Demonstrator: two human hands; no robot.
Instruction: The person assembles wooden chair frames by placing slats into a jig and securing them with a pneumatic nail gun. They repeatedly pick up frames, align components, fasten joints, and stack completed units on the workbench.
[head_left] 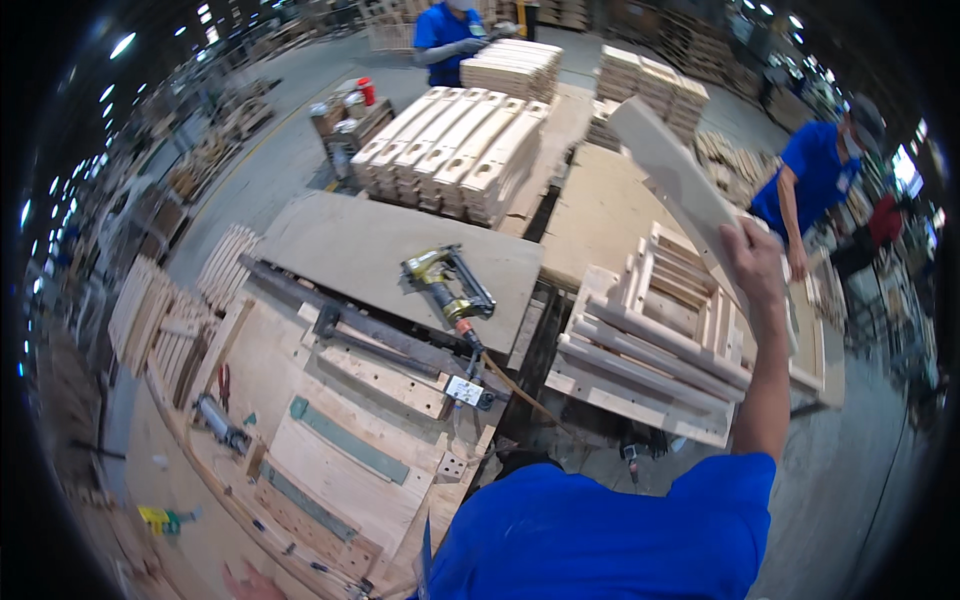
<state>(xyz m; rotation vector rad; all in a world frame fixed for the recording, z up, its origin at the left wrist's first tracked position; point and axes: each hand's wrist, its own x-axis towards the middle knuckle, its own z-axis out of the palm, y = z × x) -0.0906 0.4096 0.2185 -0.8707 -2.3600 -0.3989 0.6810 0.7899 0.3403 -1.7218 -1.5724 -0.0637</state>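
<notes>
Right hand point(755, 262): right of centre in the frame, fingers clamped on a wooden board. Wooden board point(682, 178): one, long, pale, raised at a slant, its far end toward the upper right of the frame. Left hand point(253, 583): at the lower left edge, partly cut off; whether its fingers gripped anything could not be told.

Wooden frames point(640, 345): a stack, right of centre, below the raised board. Nail gun point(448, 285): one, yellow-green and black, hose attached, lying mid-frame on a grey panel point(335, 238). Workbench point(330, 465): lower left, fitted with green strips point(350, 440). Pliers point(223, 388): one pair, red-handled, left part of the bench. Slotted boards point(445, 150): stacked in rows, upper centre. Co-workers: two, blue-shirted, one at top centre point(448, 42), one at upper right point(808, 170).
</notes>
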